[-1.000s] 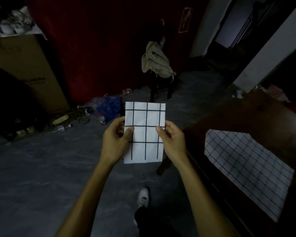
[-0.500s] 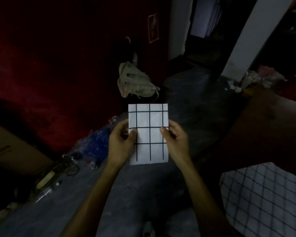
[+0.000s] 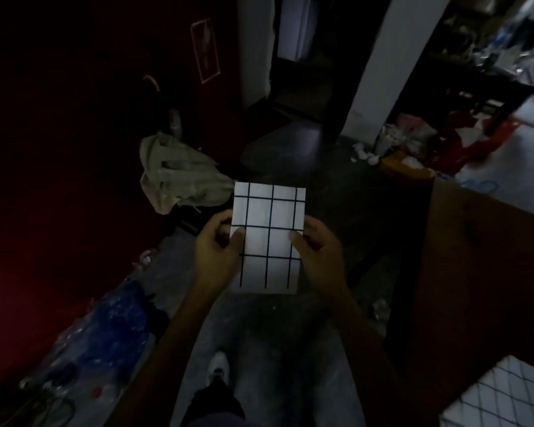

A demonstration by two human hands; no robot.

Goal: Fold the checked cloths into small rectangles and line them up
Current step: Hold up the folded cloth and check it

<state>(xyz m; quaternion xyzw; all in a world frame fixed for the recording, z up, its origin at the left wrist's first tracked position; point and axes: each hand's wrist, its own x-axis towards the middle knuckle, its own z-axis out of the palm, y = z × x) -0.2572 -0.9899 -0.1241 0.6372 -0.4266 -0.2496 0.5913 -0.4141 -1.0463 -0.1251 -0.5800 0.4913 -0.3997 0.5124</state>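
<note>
Folded white cloth with black checks (image 3: 269,238) held up in both hands above the floor

Left hand (image 3: 218,246) pinches its left edge, thumb on front; right hand (image 3: 316,249) pinches the right edge likewise; a second white checked cloth (image 3: 503,396) lies spread on the dark wooden tabletop (image 3: 475,272) at lower right.

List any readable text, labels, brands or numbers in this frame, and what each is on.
None can be read.
Pale-framed sign on the dark red wall: too dark and blurred to read.
Folded checked cloth, pinched by the left hand and right hand: grid lines only, no text.
</note>
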